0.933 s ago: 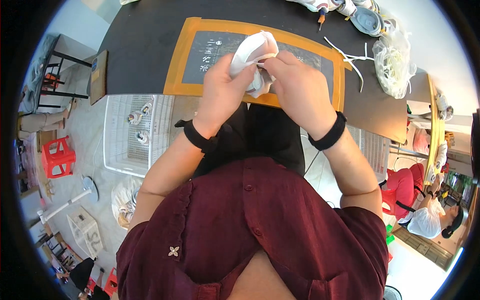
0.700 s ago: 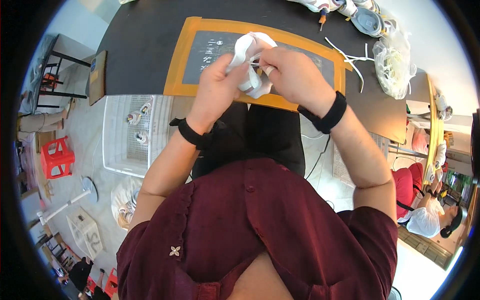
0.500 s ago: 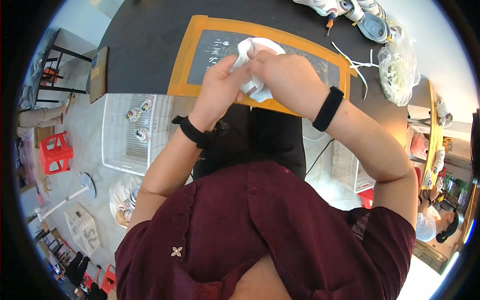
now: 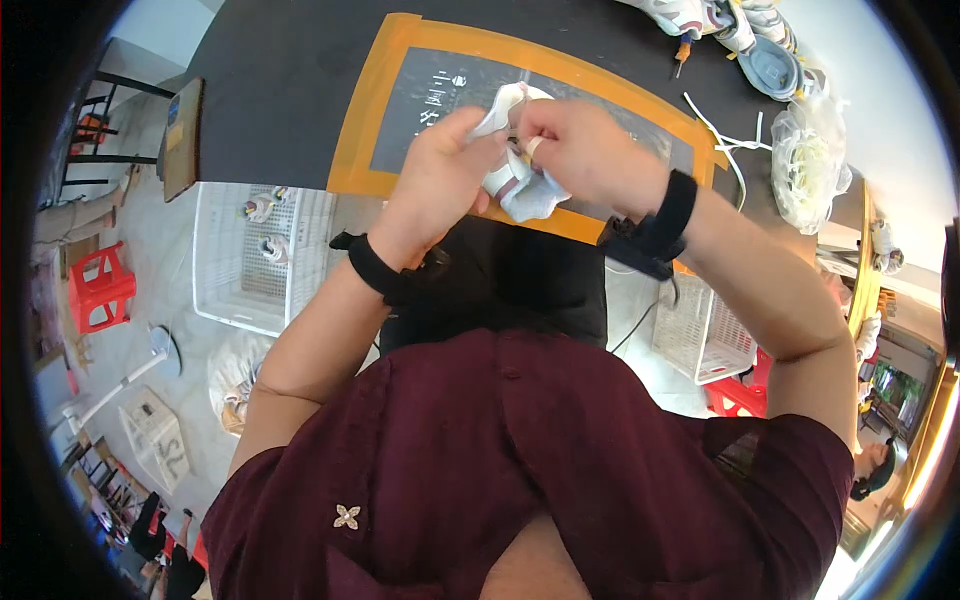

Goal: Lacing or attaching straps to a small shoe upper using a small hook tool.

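Note:
A white shoe upper (image 4: pixel 536 198) with mauve patches and a pale lining is held up over the near edge of the dark table. My left hand (image 4: pixel 440 170) is closed around its left side, thumb on top. My right hand (image 4: pixel 592 152) is at its right side, fingers curled in a pinch. A short bit of white lace (image 4: pixel 533 146) shows at those fingertips. Part of the upper is hidden behind my fingers. Beneath lies a dark panel (image 4: pixel 415 80) framed in orange tape (image 4: pixel 352 150).
Loose white laces (image 4: pixel 728 143) and a clear bag of laces (image 4: pixel 803 165) lie on the right. Several shoe uppers (image 4: pixel 690 15) sit at the far right. White plastic crates stand at left (image 4: pixel 225 290) and right (image 4: pixel 690 330). A board (image 4: pixel 181 140) leans at the table's left edge.
My right hand has drawn slightly away to the right, and a bit of white lace now shows in its fingers. The upper has tilted, showing more of its lining.

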Tool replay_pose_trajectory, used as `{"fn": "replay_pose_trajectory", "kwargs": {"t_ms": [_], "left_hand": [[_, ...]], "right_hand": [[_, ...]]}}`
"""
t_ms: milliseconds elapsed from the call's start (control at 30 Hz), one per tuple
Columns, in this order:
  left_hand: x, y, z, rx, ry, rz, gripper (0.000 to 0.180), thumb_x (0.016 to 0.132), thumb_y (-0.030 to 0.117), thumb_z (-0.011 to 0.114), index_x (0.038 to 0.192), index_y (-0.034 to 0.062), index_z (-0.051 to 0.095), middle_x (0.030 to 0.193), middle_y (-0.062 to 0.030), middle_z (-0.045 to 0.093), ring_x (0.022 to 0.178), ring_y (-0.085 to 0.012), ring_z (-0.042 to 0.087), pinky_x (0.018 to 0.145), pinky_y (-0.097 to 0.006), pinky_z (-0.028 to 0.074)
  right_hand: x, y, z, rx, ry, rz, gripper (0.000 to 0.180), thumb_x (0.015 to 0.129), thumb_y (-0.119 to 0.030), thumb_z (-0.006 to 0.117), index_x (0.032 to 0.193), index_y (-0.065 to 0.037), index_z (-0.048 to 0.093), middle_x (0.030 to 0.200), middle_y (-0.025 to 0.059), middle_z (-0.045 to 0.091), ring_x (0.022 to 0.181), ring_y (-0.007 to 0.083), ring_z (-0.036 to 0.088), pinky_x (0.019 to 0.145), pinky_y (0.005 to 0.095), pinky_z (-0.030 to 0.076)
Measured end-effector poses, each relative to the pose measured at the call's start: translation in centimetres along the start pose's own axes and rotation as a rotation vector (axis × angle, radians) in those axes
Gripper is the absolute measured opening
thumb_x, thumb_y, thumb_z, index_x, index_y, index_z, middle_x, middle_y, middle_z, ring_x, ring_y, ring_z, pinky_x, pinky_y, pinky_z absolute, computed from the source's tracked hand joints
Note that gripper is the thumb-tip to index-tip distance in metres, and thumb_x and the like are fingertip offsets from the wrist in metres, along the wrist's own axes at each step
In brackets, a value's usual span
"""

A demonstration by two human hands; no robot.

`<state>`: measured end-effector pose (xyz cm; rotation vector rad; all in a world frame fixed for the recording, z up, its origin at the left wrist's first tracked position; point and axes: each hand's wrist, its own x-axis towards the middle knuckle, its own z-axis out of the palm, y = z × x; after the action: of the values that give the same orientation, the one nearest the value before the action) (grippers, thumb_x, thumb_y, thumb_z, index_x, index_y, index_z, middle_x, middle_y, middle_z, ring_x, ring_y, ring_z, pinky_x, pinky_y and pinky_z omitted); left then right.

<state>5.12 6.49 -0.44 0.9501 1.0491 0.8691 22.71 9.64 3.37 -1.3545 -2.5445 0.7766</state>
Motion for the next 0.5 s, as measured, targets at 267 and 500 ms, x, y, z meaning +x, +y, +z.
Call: {"fn": "replay_pose_trajectory", "kwargs": {"t_ms": [267, 500], "left_hand": [[0.0, 0.1, 0.0, 0.091, 0.026, 0.014, 0.016, 0.098, 0.014, 0.053, 0.109, 0.0053, 0.061, 0.081, -0.0001, 0.061, 0.053, -0.0019, 0.048, 0.045, -0.016, 0.040], [-0.1, 0.0, -0.1, 0.211, 0.016, 0.072, 0.017, 0.097, 0.014, 0.053, 0.108, 0.0038, 0.061, 0.081, -0.0013, 0.062, 0.055, -0.0018, 0.049, 0.045, -0.016, 0.039]], "right_hand": [[-0.8, -0.2, 1.4, -0.303, 0.134, -0.226, 0.013, 0.082, -0.010, 0.058, 0.095, -0.006, 0.060, 0.095, 0.0135, 0.062, 0.083, 0.0318, 0.066, 0.072, 0.0392, 0.055], [-1.1, -0.6, 2.2, -0.285, 0.210, -0.181, 0.014, 0.081, -0.008, 0.060, 0.094, -0.007, 0.057, 0.094, 0.0110, 0.063, 0.082, 0.0285, 0.066, 0.068, 0.0378, 0.055]]}}
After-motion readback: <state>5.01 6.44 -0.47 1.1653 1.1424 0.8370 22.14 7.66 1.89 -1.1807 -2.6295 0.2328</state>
